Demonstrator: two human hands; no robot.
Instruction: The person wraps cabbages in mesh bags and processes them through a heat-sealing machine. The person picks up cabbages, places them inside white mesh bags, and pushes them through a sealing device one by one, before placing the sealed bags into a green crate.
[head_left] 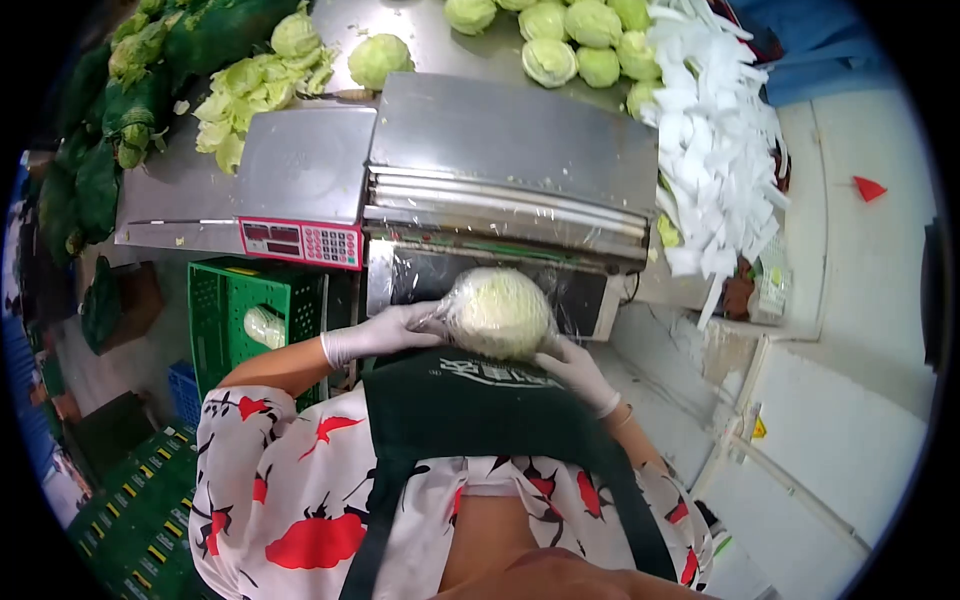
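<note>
I see the wrapping machine (510, 190) just behind the grip, scale (300, 185) beyond-left of it. Wrapped cabbage (497, 312) sits between both gloved hands: left hand (385, 333) clasping its left side, right hand (575, 368) cupped underneath-right.

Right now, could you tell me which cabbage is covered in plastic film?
The cabbage held between both hands before the wrapping machine; those on the table behind are bare.
</note>
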